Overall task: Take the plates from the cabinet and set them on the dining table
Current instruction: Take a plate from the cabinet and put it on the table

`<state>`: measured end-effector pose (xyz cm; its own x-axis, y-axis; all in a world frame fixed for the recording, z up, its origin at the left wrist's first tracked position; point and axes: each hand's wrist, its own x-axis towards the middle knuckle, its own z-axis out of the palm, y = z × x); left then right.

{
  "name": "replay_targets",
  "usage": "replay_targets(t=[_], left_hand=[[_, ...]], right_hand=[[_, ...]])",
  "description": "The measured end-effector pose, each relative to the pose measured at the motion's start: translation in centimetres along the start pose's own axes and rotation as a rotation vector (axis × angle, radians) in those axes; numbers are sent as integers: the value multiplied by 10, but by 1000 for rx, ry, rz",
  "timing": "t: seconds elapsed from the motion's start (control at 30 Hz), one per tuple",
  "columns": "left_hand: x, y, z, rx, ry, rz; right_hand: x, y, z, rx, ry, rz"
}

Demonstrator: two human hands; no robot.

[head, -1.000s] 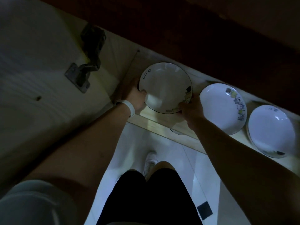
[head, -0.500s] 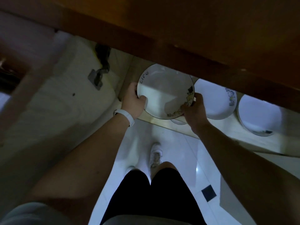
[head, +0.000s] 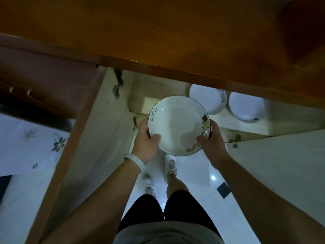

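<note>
A white plate (head: 177, 124) with a dark rim, the word "Life" and a small drawing is held level in front of the open cabinet, above the floor. My left hand (head: 145, 140) grips its left edge and my right hand (head: 212, 140) grips its right edge, thumbs on top. Two more white plates (head: 205, 98) (head: 246, 106) lie side by side on the pale cabinet shelf (head: 228, 123), partly hidden under the wooden top.
A brown wooden countertop (head: 158, 41) overhangs the cabinet. The cabinet doors stand open at left (head: 98, 138) and right (head: 281, 164), close to my arms. A closed brown drawer front (head: 44, 81) is at far left. Below are white floor tiles (head: 191, 173) and my feet.
The plate has come out of the cabinet toward me, held in both hands. My head has risen, so the countertop now fills the top of the view.
</note>
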<state>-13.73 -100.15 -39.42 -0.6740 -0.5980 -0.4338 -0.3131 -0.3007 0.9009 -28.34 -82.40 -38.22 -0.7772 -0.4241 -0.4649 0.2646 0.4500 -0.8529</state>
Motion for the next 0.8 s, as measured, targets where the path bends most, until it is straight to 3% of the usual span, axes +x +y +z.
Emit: replay_targets(t=[0.23,0.43,0.8], left_hand=[[-69,17,3,-35,-153,38],[-104,51,19,-34,-273,152],[-182,105,107,-123,-506,317]], right_hand=[[-90,-14,-24,51,78,-51],[-153,-26,-48,244,171,-146],[-260,-35,-119,431,465,-305]])
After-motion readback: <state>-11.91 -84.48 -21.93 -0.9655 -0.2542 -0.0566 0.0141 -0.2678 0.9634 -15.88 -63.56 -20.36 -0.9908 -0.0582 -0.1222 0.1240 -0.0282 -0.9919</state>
